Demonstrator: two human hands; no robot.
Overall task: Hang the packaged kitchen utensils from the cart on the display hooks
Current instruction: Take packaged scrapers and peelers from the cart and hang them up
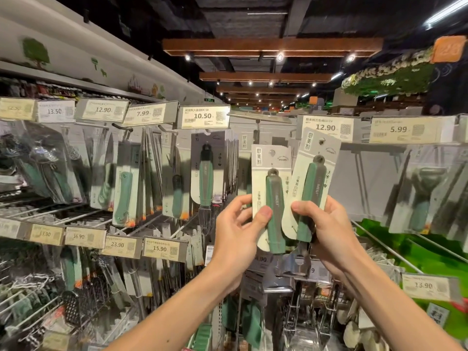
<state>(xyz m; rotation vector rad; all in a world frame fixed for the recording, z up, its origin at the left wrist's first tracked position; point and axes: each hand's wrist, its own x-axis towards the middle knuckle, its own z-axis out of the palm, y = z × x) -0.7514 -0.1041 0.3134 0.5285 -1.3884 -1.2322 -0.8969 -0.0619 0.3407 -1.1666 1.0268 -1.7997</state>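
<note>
I hold two packaged utensils up in front of the display, each a green-and-grey handled tool on a pale card. My left hand [236,234] pinches the left package [271,173], thumb on its handle. My right hand [326,229] grips the right package [317,163], which tilts to the right and overlaps the left one slightly. Both cards' hang holes sit just below the 12.90 price tag [325,127]. A bare hook [257,130] juts out behind the left package. The cart is out of view.
Rows of hooks carry packaged utensils: a full row under the 10.50 tag [203,117] at left, peelers under the 5.99 tag [411,129] at right. Lower hooks with tags 15.90 [162,249] and 13.90 [428,286] stick out toward me.
</note>
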